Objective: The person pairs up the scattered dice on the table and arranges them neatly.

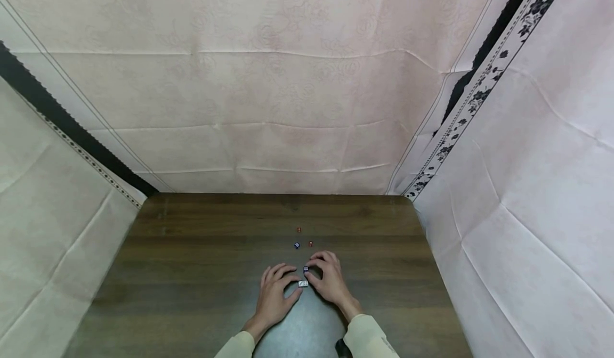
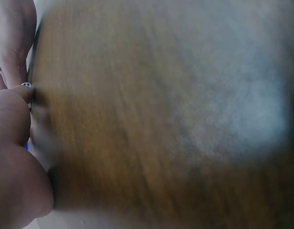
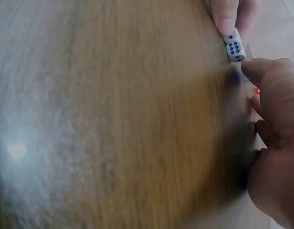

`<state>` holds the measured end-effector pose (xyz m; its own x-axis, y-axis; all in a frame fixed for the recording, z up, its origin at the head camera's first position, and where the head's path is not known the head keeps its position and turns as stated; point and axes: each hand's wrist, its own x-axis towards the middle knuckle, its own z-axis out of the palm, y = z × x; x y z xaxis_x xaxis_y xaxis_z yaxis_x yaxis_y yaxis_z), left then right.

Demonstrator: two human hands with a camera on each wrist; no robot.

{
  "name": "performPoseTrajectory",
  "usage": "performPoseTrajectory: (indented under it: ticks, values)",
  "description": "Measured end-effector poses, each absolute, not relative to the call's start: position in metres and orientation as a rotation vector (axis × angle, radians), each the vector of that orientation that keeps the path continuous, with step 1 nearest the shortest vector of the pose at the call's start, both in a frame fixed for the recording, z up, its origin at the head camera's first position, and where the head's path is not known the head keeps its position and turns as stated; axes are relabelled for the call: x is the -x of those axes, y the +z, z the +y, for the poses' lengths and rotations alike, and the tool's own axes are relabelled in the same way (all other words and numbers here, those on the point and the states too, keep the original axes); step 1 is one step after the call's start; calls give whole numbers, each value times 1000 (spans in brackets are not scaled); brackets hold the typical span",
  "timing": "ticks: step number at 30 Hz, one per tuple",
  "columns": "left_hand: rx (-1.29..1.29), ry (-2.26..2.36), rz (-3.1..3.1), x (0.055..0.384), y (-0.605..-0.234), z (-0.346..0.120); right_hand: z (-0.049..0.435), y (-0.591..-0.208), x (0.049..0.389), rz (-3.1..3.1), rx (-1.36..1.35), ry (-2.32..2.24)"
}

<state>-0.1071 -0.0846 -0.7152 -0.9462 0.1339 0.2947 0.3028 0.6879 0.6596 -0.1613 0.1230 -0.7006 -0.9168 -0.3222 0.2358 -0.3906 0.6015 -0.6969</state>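
Two white dice (image 1: 303, 283) with dark pips sit side by side in the head view. My left hand (image 1: 277, 294) pinches their left end between thumb and index finger. In the right wrist view the left thumb covers part of one white die, while its neighbour (image 3: 235, 50) shows a face of blue pips. Just beyond them, a dark blue die (image 1: 306, 269) lies between the thumb and index fingertips of my right hand (image 1: 330, 278). The right thumb tip is close to the white dice. In the left wrist view my left hand (image 2: 11, 124) hides most of the dice.
Farther out on the wooden table (image 1: 192, 251) lie another blue die (image 1: 297, 245), a red die (image 1: 310, 243) and a second red die (image 1: 299, 229). Pale cloth (image 1: 288, 107) hangs behind the table's far edge and along both sides.
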Motion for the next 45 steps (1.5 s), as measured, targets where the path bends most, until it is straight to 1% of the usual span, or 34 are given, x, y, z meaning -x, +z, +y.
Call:
performPoseTrajectory:
  ticks: [11, 23, 33, 39, 45]
  values:
    - [326, -1134, -2719, 107, -714, -84, 123, -704, 162, -2750, -612, 1219]
    - [373, -1126, -2712, 107, -713, -89, 121, -705, 161, -2755, -609, 1199]
    - [385, -1296, -2734, 108, -704, -96, 122, -706, 162, -2753, -631, 1163]
    - [385, -1287, -2623, 121, -699, -101, 122, -705, 162, -2723, -636, 1167]
    - [355, -1241, -2568, 143, -692, -105, 121, -708, 162, -2681, -659, 1151]
